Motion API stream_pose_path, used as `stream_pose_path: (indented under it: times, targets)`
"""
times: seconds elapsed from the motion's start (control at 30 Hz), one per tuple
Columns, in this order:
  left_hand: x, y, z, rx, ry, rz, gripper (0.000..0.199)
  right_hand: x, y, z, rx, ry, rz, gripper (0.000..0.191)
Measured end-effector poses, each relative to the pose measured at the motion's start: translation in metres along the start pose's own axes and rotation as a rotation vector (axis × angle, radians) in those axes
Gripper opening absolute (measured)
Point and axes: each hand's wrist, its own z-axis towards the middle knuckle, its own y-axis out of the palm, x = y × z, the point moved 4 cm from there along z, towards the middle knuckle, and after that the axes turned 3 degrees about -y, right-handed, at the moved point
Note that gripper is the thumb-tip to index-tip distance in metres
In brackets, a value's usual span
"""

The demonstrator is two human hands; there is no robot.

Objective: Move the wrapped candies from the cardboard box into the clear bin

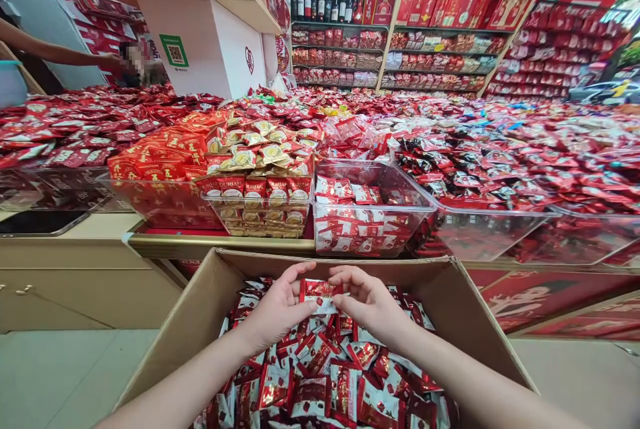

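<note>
Above an open cardboard box [475,322], my left hand [280,308] and my right hand [373,301] hold a small red-and-white candy packet [320,290] between them. The left thumb and fingers pinch its left edge; those of the right hand are closed at its right edge. Many matching wrapped candies [310,397] fill the box below. Just beyond the box stands a clear plastic bin [423,206], partly filled with similar red-and-white packets stacked in rows.
Durian candy packets [265,192] fill the bin to the left, beside orange-red packets [165,156]. Heaped candy bins [490,216] continue rightward. A dark tablet or phone [43,222] lies on the left counter. Another person's arm [55,46] reaches in at far left.
</note>
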Motion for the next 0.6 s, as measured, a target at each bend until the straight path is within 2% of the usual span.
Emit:
stream_pose_path:
  times: [0.17, 0.3, 0.37, 0.47, 0.53, 0.6]
  targets:
    - [0.0, -0.002, 0.0, -0.018, 0.032, 0.021, 0.059, 0.012, 0.002, 0.005, -0.039, 0.063, -0.028, 0.014]
    - [-0.001, -0.005, -0.003, -0.039, -0.055, -0.04, 0.053, -0.002, 0.003, 0.005, -0.09, 0.01, -0.203, 0.006]
    - [-0.002, -0.009, -0.003, -0.026, -0.13, -0.114, 0.041, -0.025, 0.0, 0.002, -0.097, -0.07, -0.372, 0.006]
    - [-0.011, -0.021, 0.001, 0.021, -0.206, -0.092, 0.037, -0.078, -0.009, -0.004, -0.106, -0.27, -0.534, 0.011]
    - [-0.024, -0.032, 0.006, 0.056, -0.262, 0.087, 0.035, -0.117, -0.023, 0.001, -0.024, -0.374, -0.527, 0.01]
    - [-0.04, -0.042, 0.008, 0.048, -0.313, 0.377, 0.032, -0.148, -0.045, 0.019, 0.162, -0.423, -0.542, 0.01]
